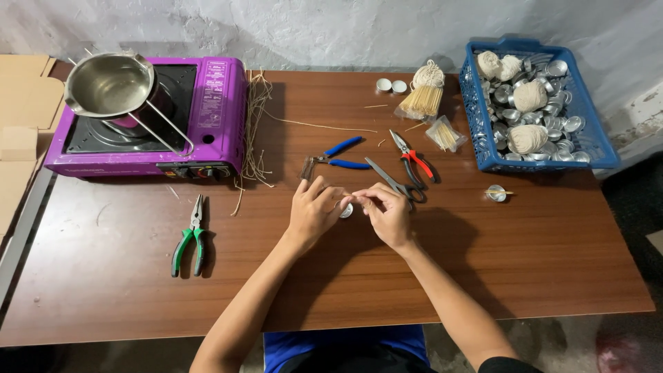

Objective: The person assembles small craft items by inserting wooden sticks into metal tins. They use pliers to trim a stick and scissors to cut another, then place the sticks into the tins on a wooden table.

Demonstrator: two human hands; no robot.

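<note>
Hands: left hand (314, 207) and right hand (388, 211) pinch together over one small metal cup (347, 211).
Tools beyond the fingers: three pliers, one pair of scissors (394, 182).

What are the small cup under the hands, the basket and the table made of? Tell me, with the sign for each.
Small cup: thin silvery metal, probably aluminium; it glints. Basket: blue moulded plastic, going by its latticed walls. Table: dark brown wood or wood-look laminate; faint grain, slight sheen. Left hand and right hand meet over the cup.
</note>
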